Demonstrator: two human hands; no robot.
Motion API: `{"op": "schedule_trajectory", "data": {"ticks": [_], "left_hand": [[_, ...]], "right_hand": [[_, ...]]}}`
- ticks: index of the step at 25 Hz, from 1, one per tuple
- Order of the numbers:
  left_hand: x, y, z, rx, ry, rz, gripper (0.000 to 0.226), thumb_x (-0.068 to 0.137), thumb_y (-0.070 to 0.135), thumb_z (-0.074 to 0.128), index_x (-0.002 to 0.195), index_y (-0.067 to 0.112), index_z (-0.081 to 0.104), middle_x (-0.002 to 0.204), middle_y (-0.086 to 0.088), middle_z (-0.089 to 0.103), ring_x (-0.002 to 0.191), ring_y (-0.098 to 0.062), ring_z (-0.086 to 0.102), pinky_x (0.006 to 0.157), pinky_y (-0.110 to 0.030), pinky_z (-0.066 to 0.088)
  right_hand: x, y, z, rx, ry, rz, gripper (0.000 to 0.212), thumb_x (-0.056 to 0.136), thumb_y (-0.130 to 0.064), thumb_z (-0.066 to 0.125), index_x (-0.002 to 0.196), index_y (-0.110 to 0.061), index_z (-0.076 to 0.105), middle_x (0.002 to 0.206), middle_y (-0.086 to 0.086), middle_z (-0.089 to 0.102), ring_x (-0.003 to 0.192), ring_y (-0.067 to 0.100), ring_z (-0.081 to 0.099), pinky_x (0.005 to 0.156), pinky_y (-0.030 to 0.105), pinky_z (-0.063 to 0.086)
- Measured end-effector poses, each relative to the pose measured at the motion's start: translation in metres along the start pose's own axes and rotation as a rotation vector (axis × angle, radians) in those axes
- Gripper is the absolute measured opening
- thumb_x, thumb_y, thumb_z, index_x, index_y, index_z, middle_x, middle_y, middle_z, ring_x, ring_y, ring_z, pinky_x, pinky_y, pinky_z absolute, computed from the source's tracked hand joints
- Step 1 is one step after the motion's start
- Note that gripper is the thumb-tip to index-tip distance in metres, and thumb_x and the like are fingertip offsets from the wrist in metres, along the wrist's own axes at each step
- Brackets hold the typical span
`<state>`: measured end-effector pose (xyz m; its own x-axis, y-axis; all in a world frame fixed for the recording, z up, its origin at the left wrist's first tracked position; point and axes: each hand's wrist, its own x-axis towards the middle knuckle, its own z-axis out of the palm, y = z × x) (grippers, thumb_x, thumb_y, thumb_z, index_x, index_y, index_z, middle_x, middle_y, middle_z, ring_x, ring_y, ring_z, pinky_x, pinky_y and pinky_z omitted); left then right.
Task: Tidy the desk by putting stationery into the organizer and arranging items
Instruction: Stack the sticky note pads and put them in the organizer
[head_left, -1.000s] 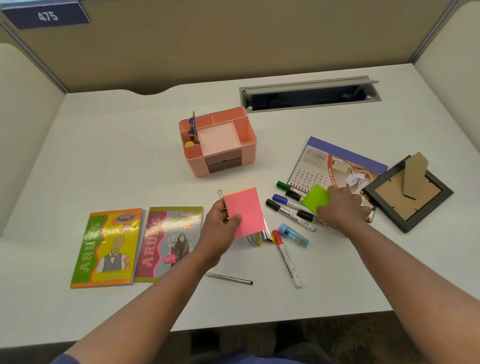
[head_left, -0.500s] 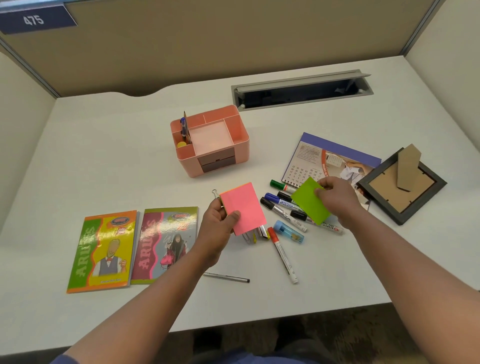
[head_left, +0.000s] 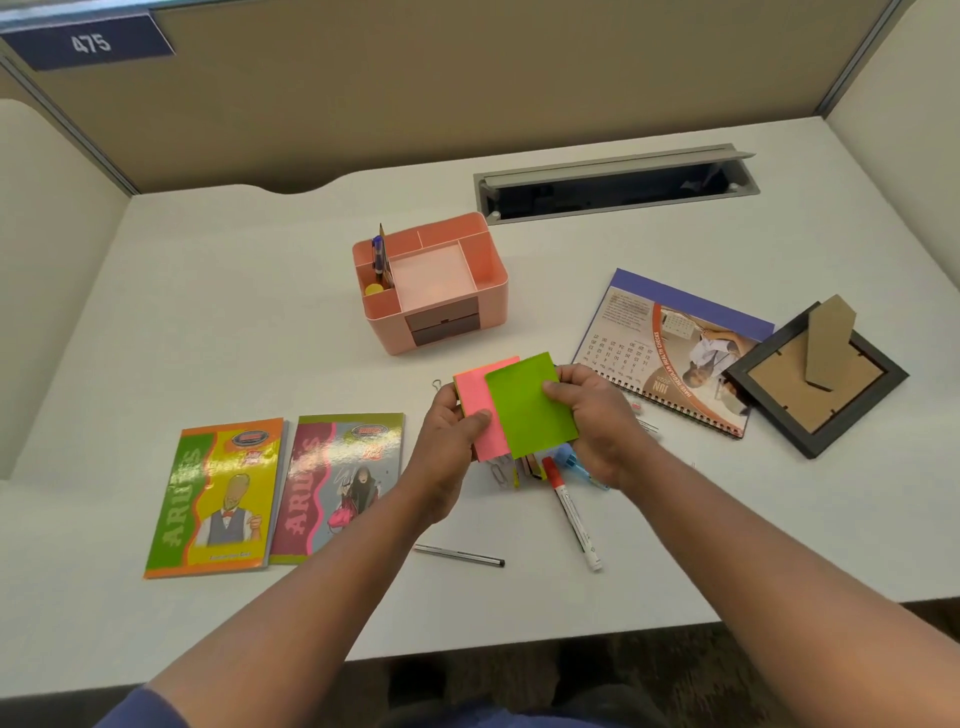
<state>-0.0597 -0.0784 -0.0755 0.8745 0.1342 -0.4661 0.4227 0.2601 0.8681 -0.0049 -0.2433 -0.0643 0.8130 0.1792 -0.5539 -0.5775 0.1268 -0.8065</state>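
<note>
Matt paper sticky pads (head_left: 524, 410), smooth pink plastic organizer (head_left: 441, 332), glossy booklet covers (head_left: 218, 493), matt white desk (head_left: 208, 312).

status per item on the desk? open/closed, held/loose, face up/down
pink sticky pad: held by left hand
green sticky pad: held by right hand, overlapping pink
organizer: upright, drawers closed
picture frame: face down
red-capped marker: capped, loose
calendar: lying flat

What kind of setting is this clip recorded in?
Most likely an office or study cubicle: a white desk closed in by beige partition panels, a numbered plate reading 475 on the panel, and a cable hatch set into the desktop.
</note>
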Motion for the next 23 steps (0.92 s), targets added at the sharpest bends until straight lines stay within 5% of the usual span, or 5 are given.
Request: {"op": "schedule_trajectory", "data": {"ticks": [6,9,15,23], "left_hand": [[-0.002,0.000,-0.005,-0.193,0.019,-0.041,0.032,0.104,0.011,0.036,0.128,0.018,0.056,0.119,-0.009,0.070,0.102,-0.023,0.068,0.091,-0.048,0.055],[-0.005,0.002,-0.007,-0.253,0.017,-0.057,0.026,0.104,0.016,0.041,0.126,0.016,0.054,0.114,-0.011,0.070,0.097,-0.024,0.069,0.084,-0.045,0.057],[-0.016,-0.003,-0.026,0.004,0.091,0.118,0.039,0.092,-0.008,0.046,0.118,0.021,0.053,0.102,-0.004,0.068,0.093,-0.018,0.064,0.083,-0.037,0.055],[-0.032,-0.039,-0.063,0.340,0.161,0.234,0.041,0.091,-0.003,0.046,0.116,0.029,0.043,0.096,0.003,0.054,0.085,-0.009,0.051,0.079,-0.031,0.045]], "right_hand": [[-0.006,0.020,0.026,-0.007,0.013,-0.168,0.019,0.097,0.001,0.056,0.089,-0.015,0.050,0.080,0.005,0.056,0.071,0.014,0.052,0.063,0.028,0.045],[-0.009,0.031,0.038,-0.041,-0.013,-0.229,0.024,0.096,0.002,0.057,0.106,-0.019,0.050,0.091,0.009,0.063,0.078,0.016,0.059,0.066,0.036,0.053],[-0.010,0.047,0.057,-0.156,-0.137,-0.282,0.026,0.100,-0.006,0.053,0.119,-0.023,0.058,0.115,0.008,0.069,0.106,0.023,0.064,0.097,0.050,0.054],[-0.015,0.079,0.061,-0.692,-0.303,-0.437,0.032,0.100,-0.005,0.047,0.124,-0.026,0.048,0.109,-0.004,0.060,0.101,0.017,0.058,0.090,0.046,0.051]]}}
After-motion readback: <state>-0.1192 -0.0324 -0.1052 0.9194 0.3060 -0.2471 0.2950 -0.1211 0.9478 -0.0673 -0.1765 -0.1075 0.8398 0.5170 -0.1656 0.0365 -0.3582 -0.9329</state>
